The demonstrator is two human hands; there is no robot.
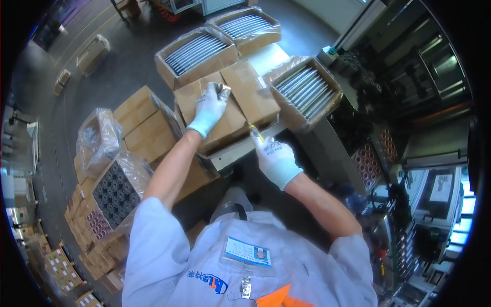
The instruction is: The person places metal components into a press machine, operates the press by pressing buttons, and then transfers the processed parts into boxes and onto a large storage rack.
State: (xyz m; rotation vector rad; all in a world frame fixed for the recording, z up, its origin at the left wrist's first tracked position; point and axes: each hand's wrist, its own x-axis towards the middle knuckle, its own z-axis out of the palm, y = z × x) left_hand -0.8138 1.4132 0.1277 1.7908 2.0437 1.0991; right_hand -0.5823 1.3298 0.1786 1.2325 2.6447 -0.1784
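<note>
A closed cardboard box (253, 94) stands in front of me, with a seam running across its top. My right hand (276, 157), in a white glove, is closed around a slim yellow tool that looks like a box cutter (260, 135). The tool's tip is at the near end of the seam, by the box's front edge. Farther along, my left hand (209, 108), also gloved, is over the top of the same box. Its fingers are closed at a small dark, shiny piece, too small to name.
Behind the box are two open cartons of metal rods (197, 52) (245, 25); another rod carton (305, 92) is at its right. Closed boxes (148, 123) and a plastic-lined carton of dark round parts (115, 192) stack up on the left. Ring-shaped parts (365, 162) and machinery line the right.
</note>
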